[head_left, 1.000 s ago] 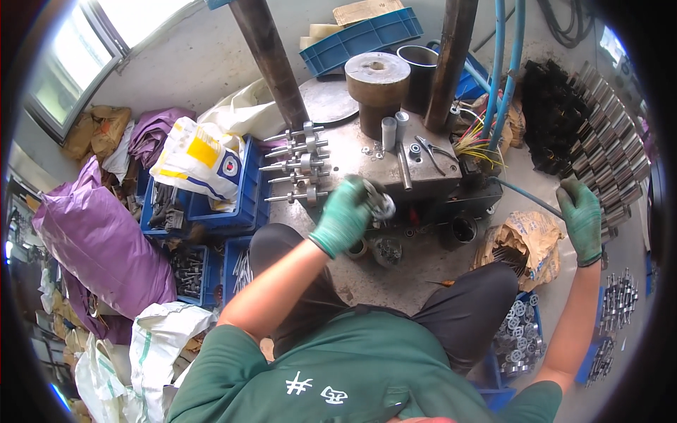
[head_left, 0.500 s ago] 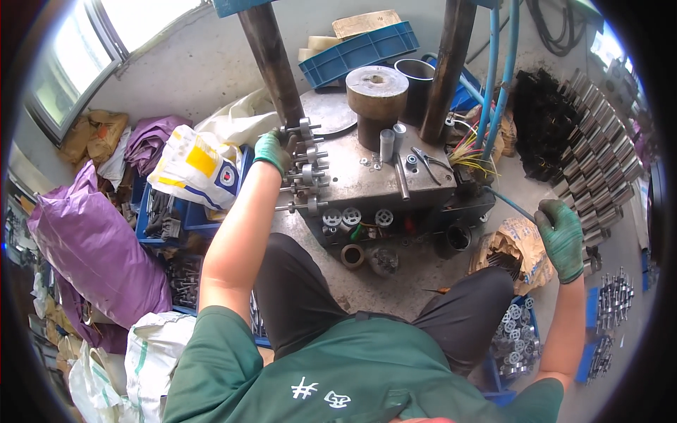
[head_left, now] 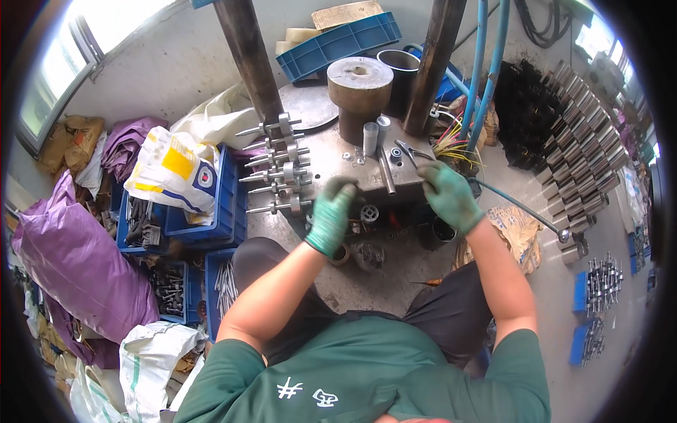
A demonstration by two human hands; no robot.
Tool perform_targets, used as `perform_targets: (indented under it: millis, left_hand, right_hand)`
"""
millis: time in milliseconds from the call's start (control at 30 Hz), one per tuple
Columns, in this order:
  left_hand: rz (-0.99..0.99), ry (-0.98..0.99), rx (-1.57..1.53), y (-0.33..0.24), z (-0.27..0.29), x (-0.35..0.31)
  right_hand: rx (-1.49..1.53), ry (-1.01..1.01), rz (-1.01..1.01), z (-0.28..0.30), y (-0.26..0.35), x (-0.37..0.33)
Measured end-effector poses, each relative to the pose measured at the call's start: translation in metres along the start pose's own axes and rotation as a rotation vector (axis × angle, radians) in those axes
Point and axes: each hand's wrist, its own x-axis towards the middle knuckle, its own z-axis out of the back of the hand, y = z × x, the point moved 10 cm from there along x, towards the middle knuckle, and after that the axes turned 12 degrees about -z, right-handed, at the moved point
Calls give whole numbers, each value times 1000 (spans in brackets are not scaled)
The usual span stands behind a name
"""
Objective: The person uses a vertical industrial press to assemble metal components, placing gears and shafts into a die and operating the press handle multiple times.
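My left hand [head_left: 334,213], in a green glove, hovers at the front edge of the metal press table [head_left: 331,169]; its fingers are smeared by motion. My gloved right hand [head_left: 453,197] is over the table's right front corner with loosely bent fingers, holding nothing I can see. Just beyond its fingertips lie pliers [head_left: 416,151], beside a small ring-shaped part [head_left: 396,153]. Between the hands a metal tube [head_left: 386,171] juts over the front edge. Several shafts with round metal cores [head_left: 288,173] stand in a row along the table's left side. A lever with a ball knob [head_left: 563,235] extends rightward.
A thick steel cylinder [head_left: 360,83] stands mid-table between two press columns [head_left: 250,60]. Blue crates [head_left: 229,201] and a purple sack [head_left: 81,257] crowd the left. Stacked metal sleeves [head_left: 582,155] line the right; blue hoses [head_left: 486,77] hang behind the table.
My right hand has left the lever knob and moved left toward the pliers. My left hand has come away from the shaft row, rightward and nearer to me. The view has shifted slightly.
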Motion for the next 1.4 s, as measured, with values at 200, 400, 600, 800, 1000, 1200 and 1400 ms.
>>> perform_targets:
  millis: [200,400,600,800,1000,1200,1400]
  left_hand:
    - [231,537,386,59,-56,-69]
    - [-196,1015,805,50,-89,-101]
    - [-404,736,511,23,-61,-79]
    - [-302,65,255,-145,100,-40]
    - [134,-679,697,-6,437,-168]
    - [902,-544,1291,95,509,-350]
    - [845,-369,1514,146,506,-367]
  right_hand:
    - [-244,-150,-1,-85,-36,56]
    - [-275,-137,12,-114,-58,82]
    - [-167,-157,-10,-127,-96,91]
    - [53,-60,-156,-111,-138,86]
    - [511,27,-342,-115,-199,81]
    - [882,9,-569,-107,-221,57]
    - [1645,121,-830,-160,-240,39]
